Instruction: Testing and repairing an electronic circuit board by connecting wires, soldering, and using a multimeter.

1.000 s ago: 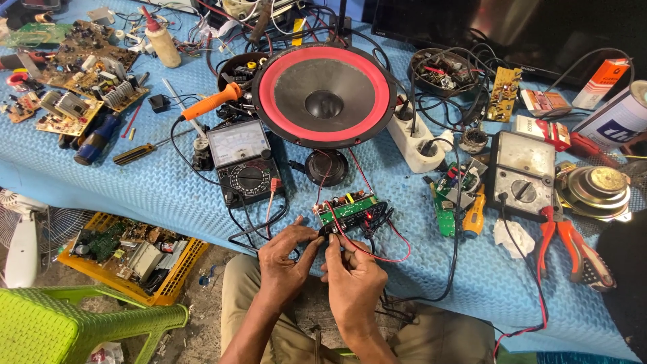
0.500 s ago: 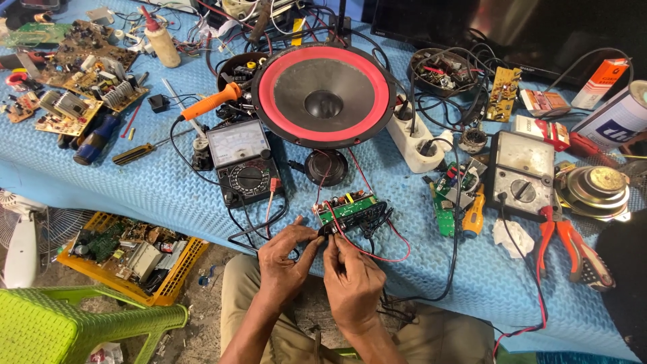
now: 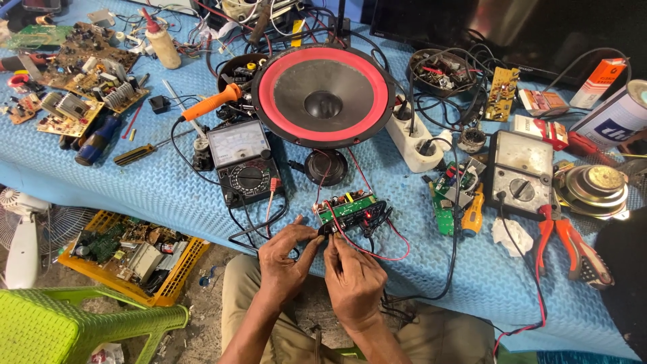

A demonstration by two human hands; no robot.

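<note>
I am working at the near edge of the blue table cover (image 3: 135, 182), and both my hands are meeting at the front corner of a small green circuit board (image 3: 347, 209) that is lying near the centre of the view, just at six o'clock from the big red-rimmed speaker (image 3: 323, 94). My left hand (image 3: 286, 259) is pinching the board's near left corner between thumb and forefinger, fingertips pressed together on its edge. My right hand (image 3: 354, 283) is sitting just at three o'clock of the left one, its fingers bunched and pointing toward the same corner; I cannot tell whether they are gripping a wire or only touching the board. Thin red wires (image 3: 377, 253) are looping out from the board toward four o'clock. At ten o'clock from the board a black analog multimeter (image 3: 244, 162) is lying face up, with an orange-handled soldering iron (image 3: 212, 102) beyond it. At three o'clock a second, grey meter (image 3: 517, 172) is resting, and red-handled pliers (image 3: 566, 243) are lying at its five o'clock.
</note>
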